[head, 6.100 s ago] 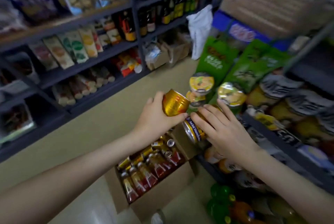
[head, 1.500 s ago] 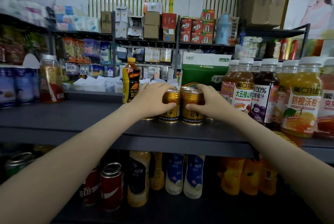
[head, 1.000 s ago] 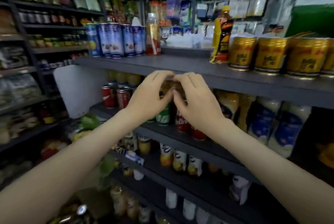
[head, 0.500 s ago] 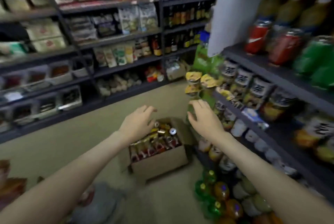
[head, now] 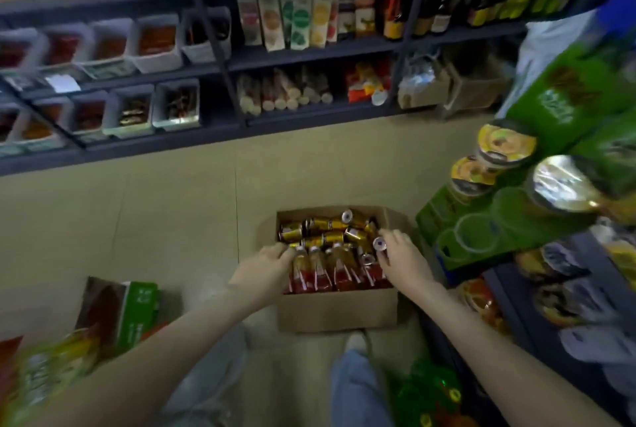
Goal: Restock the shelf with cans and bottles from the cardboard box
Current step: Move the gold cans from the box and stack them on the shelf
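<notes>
Looks down on an open cardboard box (head: 337,311) on the tan floor (head: 155,220), just beside the foot of the shelf (head: 516,316) on the right. In the far half of the box, gold cans (head: 323,228) lying jumbled on their sides. In the near half, bottles (head: 330,271) with red labels laid side by side, caps toward the cans.

Left hand (head: 265,270) over the box's left wall, fingers loosely bent, tips at the cap end of the leftmost bottle and next to a gold can. Clasps nothing that shows.

Right hand (head: 404,259) in at the right wall, fingertips against an upturned can (head: 379,243) with its silver top facing up. Cannot tell whether pinched or only touched.

On the shelf to the right, green packs (head: 564,106) and cups (head: 506,144) with foil lids, blurred. Below the box, two legs in jeans (head: 358,388), with green bottles (head: 430,388) low down beside them. On the floor to the left, well apart from the box, a green carton (head: 120,309). Across the aisle, far shelves (head: 309,51) with pale bins (head: 155,44), packets and dark bottles.
</notes>
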Demonstrator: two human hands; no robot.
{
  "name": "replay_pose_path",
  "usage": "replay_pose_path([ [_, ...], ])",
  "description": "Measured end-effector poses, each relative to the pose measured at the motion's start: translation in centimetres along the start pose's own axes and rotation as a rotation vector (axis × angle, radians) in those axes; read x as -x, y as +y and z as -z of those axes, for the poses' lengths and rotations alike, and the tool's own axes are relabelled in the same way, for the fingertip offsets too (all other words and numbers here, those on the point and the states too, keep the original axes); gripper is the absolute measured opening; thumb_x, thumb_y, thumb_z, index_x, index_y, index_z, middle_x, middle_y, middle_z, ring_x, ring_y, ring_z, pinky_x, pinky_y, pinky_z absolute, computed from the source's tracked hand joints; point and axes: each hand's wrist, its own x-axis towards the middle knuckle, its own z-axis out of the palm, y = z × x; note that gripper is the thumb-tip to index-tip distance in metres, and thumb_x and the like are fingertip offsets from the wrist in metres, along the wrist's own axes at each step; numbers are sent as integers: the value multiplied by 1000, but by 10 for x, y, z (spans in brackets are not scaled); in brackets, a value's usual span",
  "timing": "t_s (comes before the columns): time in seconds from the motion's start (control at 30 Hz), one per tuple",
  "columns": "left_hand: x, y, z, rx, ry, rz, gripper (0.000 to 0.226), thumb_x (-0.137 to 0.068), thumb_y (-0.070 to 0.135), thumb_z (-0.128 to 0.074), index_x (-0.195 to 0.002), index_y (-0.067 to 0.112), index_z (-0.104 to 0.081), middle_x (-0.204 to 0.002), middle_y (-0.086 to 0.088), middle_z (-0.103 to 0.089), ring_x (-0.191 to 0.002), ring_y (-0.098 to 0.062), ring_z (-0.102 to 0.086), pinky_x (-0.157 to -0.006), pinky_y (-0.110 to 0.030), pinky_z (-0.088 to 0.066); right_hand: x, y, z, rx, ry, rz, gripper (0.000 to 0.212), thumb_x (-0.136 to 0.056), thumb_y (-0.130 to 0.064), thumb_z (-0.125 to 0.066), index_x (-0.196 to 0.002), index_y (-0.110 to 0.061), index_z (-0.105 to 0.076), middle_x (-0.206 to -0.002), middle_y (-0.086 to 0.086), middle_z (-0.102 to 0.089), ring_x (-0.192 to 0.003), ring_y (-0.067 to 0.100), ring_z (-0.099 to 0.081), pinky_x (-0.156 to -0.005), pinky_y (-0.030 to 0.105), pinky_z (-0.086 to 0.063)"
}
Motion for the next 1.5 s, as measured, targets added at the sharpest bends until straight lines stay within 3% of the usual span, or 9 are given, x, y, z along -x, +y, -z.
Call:
replay_pose_path([
  [0.17,-141,-11,-59,-48,-83,-53,51,-96,18,-44,-145,15,-29,-143,-7,-39,-127,-26,-41,-100,-36,-38,-93,79,-73,76,-200,-127,50,-95,-16,-49,-143,-14,-34,-136,6,-43,-125,22,-41,-100,30,-37],
  [0.43,-303,-50,-246,-101,-229,-115,54,-94,18,-44,-144,13,-27,-143,-10,-36,-131,-28,-34,-102,-37,-32,-211,181,-242,277,-425,-187,53,-93,-24,-53,-142,-20,-33,-138,3,-44,-127,20,-41,-104,34,-36],
  [0.67,-373,-80,-392,-275,-289,-277,72,-101,46,-28,-151,13,12,-158,-18,10,-147,-32,3,-116,-45,7,-293,232,-361,411,-516,-105,100,-84,-25,-67,-152,-21,6,-159,2,-8,-148,21,-3,-119,49,3],
  [0.83,-386,-103,-450,-141,-375,-349,66,-91,56,-23,-143,20,-40,-147,-17,-37,-134,-32,-41,-113,-51,-22,-321,259,-407,573,-545,8,104,-85,-28,-65,-151,-21,15,-161,2,6,-147,19,12,-98,53,34],
  [0.93,-386,-109,-470,-103,-330,-405,66,-92,56,-27,-136,13,-51,-141,-17,-48,-133,-31,-44,-110,-51,-20,-325,270,-420,564,-464,26,103,-83,-24,-67,-152,-16,10,-161,3,-1,-148,19,8,-89,48,44],
  [1.13,-397,-84,-458,161,-190,-262,65,-98,55,-18,-134,10,-48,-141,-13,-49,-132,-26,-41,-110,-47,-27,-333,264,-420,501,-397,59,98,-76,-24,-74,-151,-9,-12,-150,8,-25,-146,23,-12,-101,53,34],
  [1.3,-417,-51,-425,942,-220,149,52,-91,33,-60,-137,33,-36,-132,14,-45,-123,-3,-40,-101,-18,-36,-323,229,-407,267,-161,174,102,-50,-16,-89,-137,-7,-38,-128,12,-46,-127,30,-38,-112,60,-7],
  [1.4,-433,-42,-410,1395,-326,308,68,-81,17,-73,-131,33,-30,-118,13,-52,-104,1,-56,-77,-10,-48,-317,192,-397,43,-46,258,101,-50,-4,-85,-136,-7,-33,-132,9,-36,-128,28,-32,-112,48,-20],
  [1.5,-440,-53,-402,1495,-305,342,56,-79,13,-75,-120,32,-41,-113,2,-60,-98,-5,-62,-79,-18,-53,-320,170,-390,-128,-74,327,105,-53,8,-80,-141,-13,-27,-137,2,-25,-133,23,-22,-109,36,-29],
])
